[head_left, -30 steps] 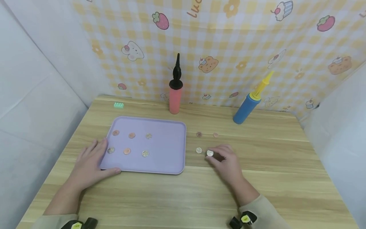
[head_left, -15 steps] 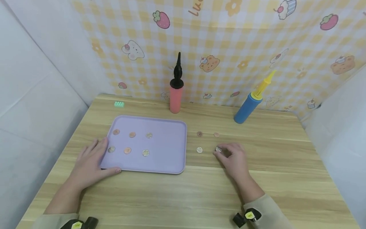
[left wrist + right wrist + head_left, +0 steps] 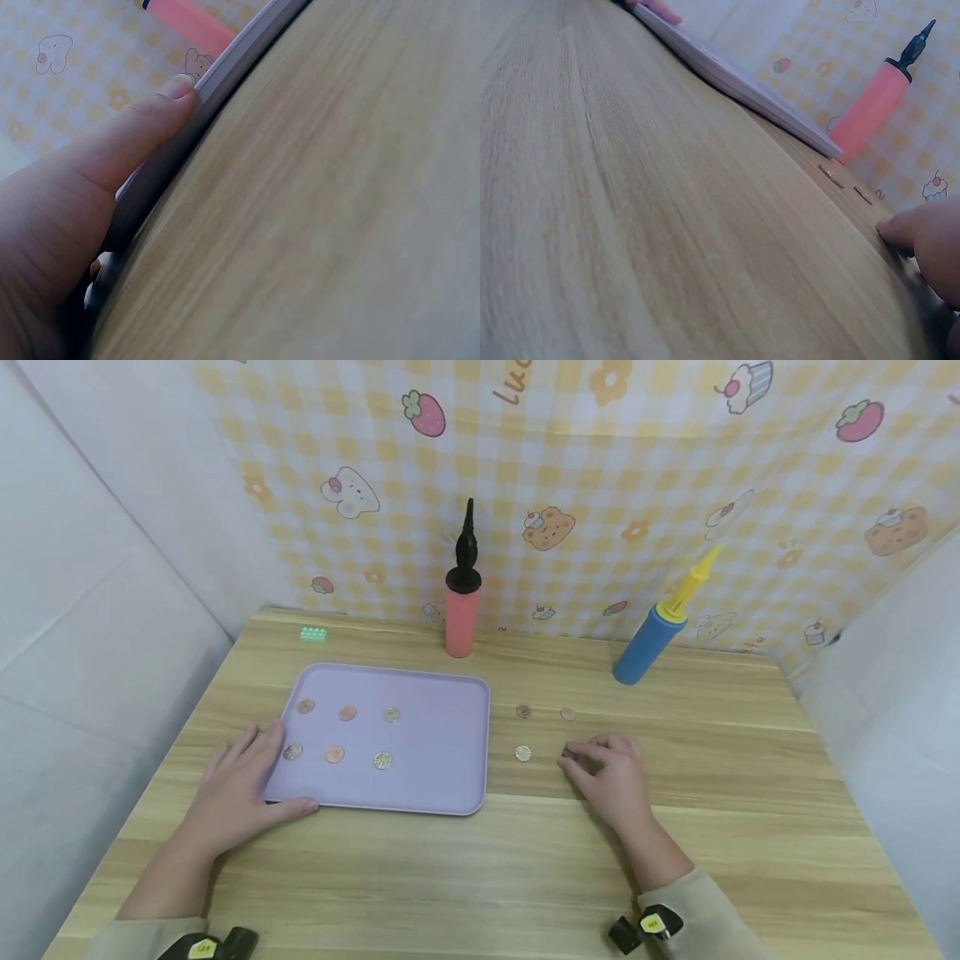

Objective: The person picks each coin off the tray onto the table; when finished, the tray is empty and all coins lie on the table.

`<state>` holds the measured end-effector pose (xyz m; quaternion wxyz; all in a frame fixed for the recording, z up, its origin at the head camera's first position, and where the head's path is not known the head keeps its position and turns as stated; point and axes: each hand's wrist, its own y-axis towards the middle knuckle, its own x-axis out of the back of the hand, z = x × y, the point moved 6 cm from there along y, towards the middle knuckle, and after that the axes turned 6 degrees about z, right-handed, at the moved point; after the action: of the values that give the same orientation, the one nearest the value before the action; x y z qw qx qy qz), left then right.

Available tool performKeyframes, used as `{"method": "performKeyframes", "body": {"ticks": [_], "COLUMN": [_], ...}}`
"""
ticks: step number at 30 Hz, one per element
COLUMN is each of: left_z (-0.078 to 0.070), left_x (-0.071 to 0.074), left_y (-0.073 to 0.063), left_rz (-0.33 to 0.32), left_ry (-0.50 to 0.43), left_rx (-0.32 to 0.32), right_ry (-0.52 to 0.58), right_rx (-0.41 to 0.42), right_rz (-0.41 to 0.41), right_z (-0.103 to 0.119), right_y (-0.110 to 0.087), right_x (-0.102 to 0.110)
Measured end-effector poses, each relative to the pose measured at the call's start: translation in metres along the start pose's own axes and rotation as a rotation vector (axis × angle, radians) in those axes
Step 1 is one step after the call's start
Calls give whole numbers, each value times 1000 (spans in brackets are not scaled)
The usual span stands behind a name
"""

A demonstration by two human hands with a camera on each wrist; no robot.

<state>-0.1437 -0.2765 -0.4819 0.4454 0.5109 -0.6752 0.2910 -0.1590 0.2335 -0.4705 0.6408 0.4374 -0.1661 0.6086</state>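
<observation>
My left hand (image 3: 236, 793) rests on the near left corner of a lilac tray (image 3: 442, 777). Its thumb (image 3: 161, 112) lies over the front rim, and the other fingers lie along the left side. Copper and silver coins stand in two rows on the tray, among them a silver coin (image 3: 382, 761) and a copper coin (image 3: 334, 754). To the tray's right, my right hand (image 3: 615, 781) is down at the table, thumb and forefinger pinching a coin (image 3: 567, 752), mostly hidden by the fingertips. Nearby lie a silver coin (image 3: 522, 753) and two copper coins (image 3: 523, 712).
Behind the tray stands a pink balloon pump (image 3: 461, 622) with a black top. A blue and yellow balloon pump (image 3: 649, 643) leans at the back right. One small green toy brick (image 3: 313, 633) lies at the back left. A patterned cloth (image 3: 637, 460) hangs behind the wooden table (image 3: 420, 885).
My right hand has moved a little to the right with the silver coin and lowered it at the table, where the coin now shows less. My left hand stays on the tray.
</observation>
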Motion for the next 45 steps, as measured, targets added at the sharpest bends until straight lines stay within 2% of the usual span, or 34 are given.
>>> {"method": "performKeyframes", "body": {"ticks": [4, 11, 30, 34, 39, 45], "left_z": [0, -1, -2, -1, 0, -1], "left_x": [-1, -1, 0, 0, 0, 1], "left_y": [0, 0, -1, -2, -2, -1], "left_rz": [6, 5, 4, 6, -1, 11], "left_ry": [12, 22, 4, 2, 4, 7], "left_rx": [3, 3, 0, 5, -3, 4], "right_ry": [-11, -15, -39, -46, -69, -86], "right_rx": [14, -22, 21, 89, 227, 345], "right_rz": [18, 66, 25, -15, -85, -85], "right_z": [3, 2, 4, 8, 22, 48], "right_y": [-1, -4, -3, -2, 2, 13], "right_x": [-1, -5, -7, -9, -15, -30]}}
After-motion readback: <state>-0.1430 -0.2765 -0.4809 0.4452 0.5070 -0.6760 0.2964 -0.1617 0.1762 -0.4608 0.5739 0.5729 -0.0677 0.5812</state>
